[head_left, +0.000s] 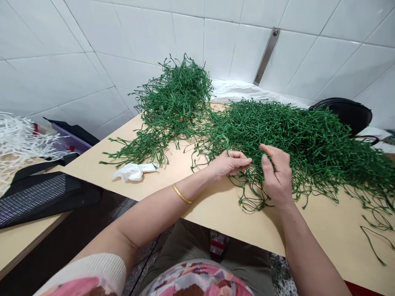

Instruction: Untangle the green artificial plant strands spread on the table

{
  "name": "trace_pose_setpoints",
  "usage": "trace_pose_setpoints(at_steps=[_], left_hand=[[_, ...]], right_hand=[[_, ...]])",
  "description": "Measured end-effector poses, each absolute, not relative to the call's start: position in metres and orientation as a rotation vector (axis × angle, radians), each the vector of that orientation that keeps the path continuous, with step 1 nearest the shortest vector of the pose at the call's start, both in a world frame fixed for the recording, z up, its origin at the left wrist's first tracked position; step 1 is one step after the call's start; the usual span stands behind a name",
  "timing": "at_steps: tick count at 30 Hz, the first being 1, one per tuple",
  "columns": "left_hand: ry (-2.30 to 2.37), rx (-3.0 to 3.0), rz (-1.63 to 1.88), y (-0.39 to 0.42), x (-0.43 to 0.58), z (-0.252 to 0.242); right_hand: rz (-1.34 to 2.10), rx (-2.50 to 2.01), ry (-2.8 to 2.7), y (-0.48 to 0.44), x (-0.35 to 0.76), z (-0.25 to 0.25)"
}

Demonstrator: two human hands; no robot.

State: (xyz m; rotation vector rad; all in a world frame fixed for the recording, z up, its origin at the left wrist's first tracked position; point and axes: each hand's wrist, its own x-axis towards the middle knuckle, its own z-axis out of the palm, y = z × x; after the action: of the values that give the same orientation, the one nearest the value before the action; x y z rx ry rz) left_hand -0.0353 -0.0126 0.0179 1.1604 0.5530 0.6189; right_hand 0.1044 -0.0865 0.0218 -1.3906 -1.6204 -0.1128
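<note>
Since the green artificial vine lay tangled, the left hand pinched a few strands while the half-open right hand held nothing visible.

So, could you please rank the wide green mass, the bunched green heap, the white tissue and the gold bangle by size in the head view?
Largest to smallest: the wide green mass, then the bunched green heap, then the white tissue and gold bangle, which I cannot rank, since the bangle sits nearer the camera.
</note>
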Motion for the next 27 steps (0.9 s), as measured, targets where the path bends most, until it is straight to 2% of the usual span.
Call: trace_pose_setpoints(at_steps=[3, 6, 13, 21, 24, 27], left_hand=[[0.527, 1.106, 0.586, -0.0123, -0.0341, 0.0143], [0.527, 0.997, 0.584, -0.0103, -0.033, 0.0116], [0.423, 0.79, 0.577, -0.0076, -0.0356, 0.017], [0.456, 0.95, 0.573, -0.0119, -0.0358, 0.0159], [0.456, 1.026, 0.599, -0.0143, -0.0348, 0.0165], [0.499, 1.118, 0.62, -0.0159, -0.0343, 0.0175]], right_hand=[[0.134, -1.389, -1.784, -0.0838, 0.1062, 0.0183], [0.212, -1.38, -1.848, -0.0818, 0.1059, 0.0153], [-0.054, -1.467, -1.699, -0.0842, 0.1031, 0.0161], [-0.412, -1.555, -1.672, -0.0838, 0.103, 0.0123], [-0.42, -1.532, -1.706, -0.0836, 0.1018, 0.0117], [-0.29, -1.508, -1.709, -0.085, 0.1005, 0.0128]])
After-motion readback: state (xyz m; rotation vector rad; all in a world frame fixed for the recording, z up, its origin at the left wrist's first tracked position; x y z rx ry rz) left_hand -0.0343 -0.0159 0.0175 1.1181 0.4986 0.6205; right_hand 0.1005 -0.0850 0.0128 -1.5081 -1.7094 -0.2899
